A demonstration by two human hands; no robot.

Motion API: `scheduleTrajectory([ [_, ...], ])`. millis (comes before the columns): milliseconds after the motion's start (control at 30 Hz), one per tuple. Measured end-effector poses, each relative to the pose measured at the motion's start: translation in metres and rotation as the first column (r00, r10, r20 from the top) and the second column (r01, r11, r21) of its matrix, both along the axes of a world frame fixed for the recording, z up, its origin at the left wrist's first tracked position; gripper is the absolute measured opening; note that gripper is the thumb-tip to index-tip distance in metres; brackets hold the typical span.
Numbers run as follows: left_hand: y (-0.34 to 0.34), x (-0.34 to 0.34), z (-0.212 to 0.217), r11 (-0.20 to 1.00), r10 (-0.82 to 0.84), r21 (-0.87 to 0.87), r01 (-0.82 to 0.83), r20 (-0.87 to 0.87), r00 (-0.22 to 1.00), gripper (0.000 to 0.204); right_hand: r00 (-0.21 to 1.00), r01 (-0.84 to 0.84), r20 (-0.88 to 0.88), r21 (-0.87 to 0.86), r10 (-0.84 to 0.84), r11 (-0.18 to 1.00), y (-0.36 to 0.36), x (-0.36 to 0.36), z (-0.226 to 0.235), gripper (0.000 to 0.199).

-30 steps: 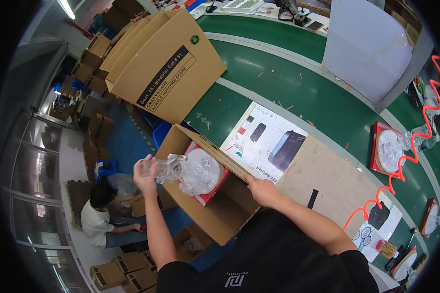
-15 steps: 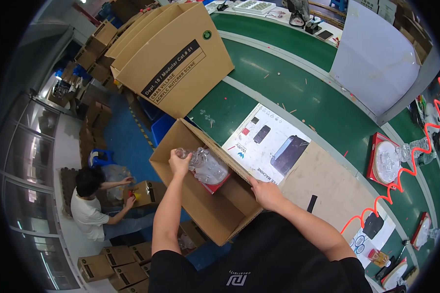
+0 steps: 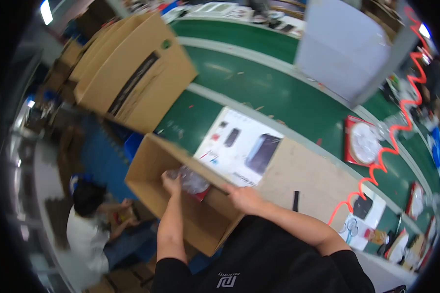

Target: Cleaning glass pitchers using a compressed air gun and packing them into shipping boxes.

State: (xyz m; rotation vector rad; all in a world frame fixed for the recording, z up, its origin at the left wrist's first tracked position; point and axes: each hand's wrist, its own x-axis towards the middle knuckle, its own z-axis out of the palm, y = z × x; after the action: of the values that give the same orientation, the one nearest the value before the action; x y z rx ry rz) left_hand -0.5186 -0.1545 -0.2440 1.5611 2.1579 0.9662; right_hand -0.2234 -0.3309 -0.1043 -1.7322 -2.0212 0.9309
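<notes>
A tall brown cardboard carton [image 3: 205,222] stands with its top open in front of me, tilted in the view. Inside it is a clear plastic figure [image 3: 193,182] on a red base. My left hand [image 3: 171,182] reaches into the carton with its fingers closed around one end of the figure; the fingertips are partly hidden and blurred. My right hand [image 3: 245,199] grips the carton's right-hand wall at the rim, thumb and fingers on either side of the cardboard.
A green conveyor table [image 3: 259,73] curves along the far side. On it are a big upright carton [image 3: 137,73], a white printed sheet [image 3: 239,146], a brown board [image 3: 308,180] and a red-based clear piece [image 3: 364,141]. An orange coiled hose [image 3: 401,129] hangs at right. A person [image 3: 88,224] sits at left.
The view has shifted and blurred. My left hand has lowered the clear figure deeper into the carton. My right hand keeps its hold on the carton's rim.
</notes>
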Motion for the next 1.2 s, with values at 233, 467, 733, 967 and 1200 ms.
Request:
scheduleTrajectory([
  [233, 0.014, -0.044, -0.036, 0.996, -0.093, 0.005, 0.093, 0.039, 0.995, 0.051, 0.897, 0.221, -0.430, 0.238, -0.101, 0.946, -0.007, 0.058, 0.027, 0.035],
  [467, 0.021, -0.059, -0.049, 0.985, -0.173, 0.026, 0.172, 0.034, 0.984, 0.077, 0.624, 0.633, -0.265, 0.723, -0.735, 0.276, -0.030, 0.319, 0.088, 0.026],
  [733, -0.015, -0.037, 0.039, 0.991, -0.110, -0.096, 0.094, -0.179, 0.978, 0.094, -0.044, 0.236, 0.347, 0.915, -0.937, 0.328, -0.115, 0.563, 0.052, 0.080],
  [967, -0.045, -0.014, 0.142, 0.961, -0.239, 0.119, 0.249, -0.087, 0.967, 0.066, 0.399, 0.488, 0.009, 0.844, -0.917, 0.221, -0.135, 0.645, 0.026, 0.075],
  [1200, -0.075, -0.011, 0.181, 0.939, -0.249, 0.302, 0.162, 0.276, 0.928, 0.031, 0.595, 0.643, -0.264, 0.723, -0.759, 0.252, -0.072, 0.473, 0.068, 0.061],
])
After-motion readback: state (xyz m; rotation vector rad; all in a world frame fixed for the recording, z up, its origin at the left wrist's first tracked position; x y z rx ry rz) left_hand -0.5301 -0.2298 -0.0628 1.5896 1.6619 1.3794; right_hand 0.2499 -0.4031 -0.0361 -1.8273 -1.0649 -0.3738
